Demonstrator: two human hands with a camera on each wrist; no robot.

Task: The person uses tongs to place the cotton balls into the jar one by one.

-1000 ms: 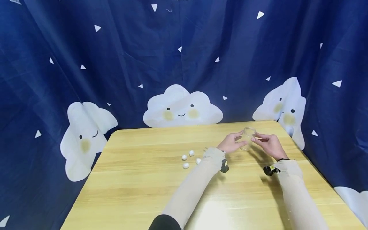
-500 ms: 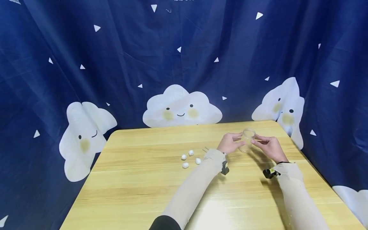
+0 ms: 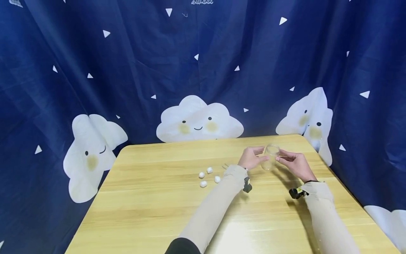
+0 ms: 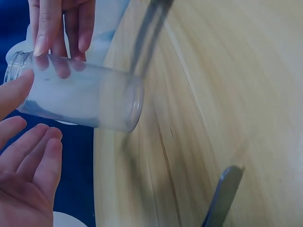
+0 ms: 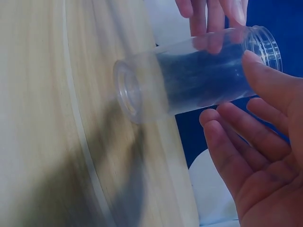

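Both hands hold a clear plastic jar (image 3: pixel 271 158), lidless with a threaded neck, over the right rear of the table. My left hand (image 3: pixel 251 157) is at its left side, the thumb near the neck in the left wrist view. On the other side, my right hand (image 3: pixel 297 165) has its thumb (image 5: pixel 260 71) against the jar just below the threads. Nothing shows inside the see-through wall. Several white cotton balls (image 3: pixel 209 170) lie left of my left forearm. Two thin metal prongs (image 3: pixel 225 165), like tweezers, stick out beside the left sleeve, which hides the rest.
The wooden table (image 3: pixel 152 204) ends at a rounded rear right corner, close behind the jar. A dark blue curtain (image 3: pixel 142 63) with printed clouds hangs around its back and sides. The left wrist view shows a rounded metal strip (image 4: pixel 225 194) on the tabletop.
The jar has come slightly lower and left in the head view, held by both hands throughout. The whole scene has also shifted a little down and left.
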